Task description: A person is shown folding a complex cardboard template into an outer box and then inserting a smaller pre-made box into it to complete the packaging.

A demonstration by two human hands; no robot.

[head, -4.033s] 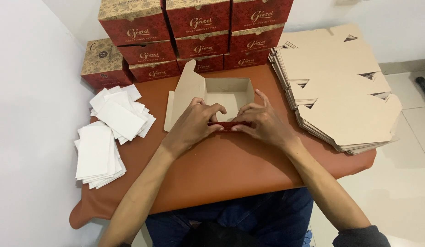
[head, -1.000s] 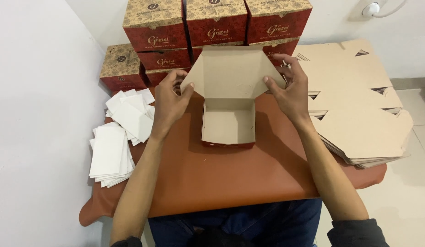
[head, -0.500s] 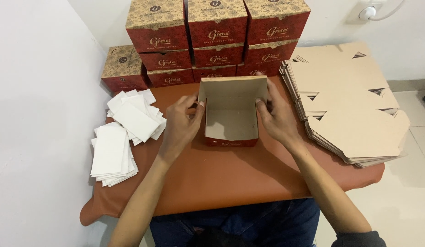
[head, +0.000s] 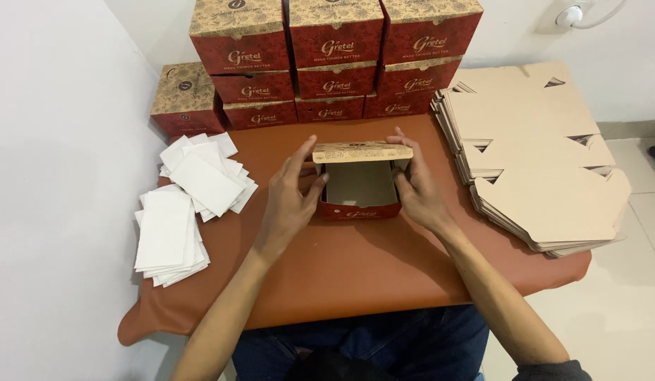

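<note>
A small red and tan cardboard box (head: 360, 209) stands in the middle of the brown table (head: 356, 275). Its patterned lid flap (head: 363, 151) is folded part way down over the open top, and the plain brown inside still shows. My left hand (head: 289, 201) presses on the box's left side, with the fingers reaching up to the lid's left edge. My right hand (head: 415, 190) holds the right side, fingertips on the lid's right end.
Finished red boxes (head: 334, 53) are stacked in rows at the table's back, with one more box (head: 185, 99) at the far left. A pile of flat unfolded box blanks (head: 539, 162) lies on the right. White paper sheets (head: 183, 204) lie on the left beside the wall.
The lid flap stood upright a second ago and has come down toward the box's top. Both hands moved from the lid's upper corners to the box's sides.
</note>
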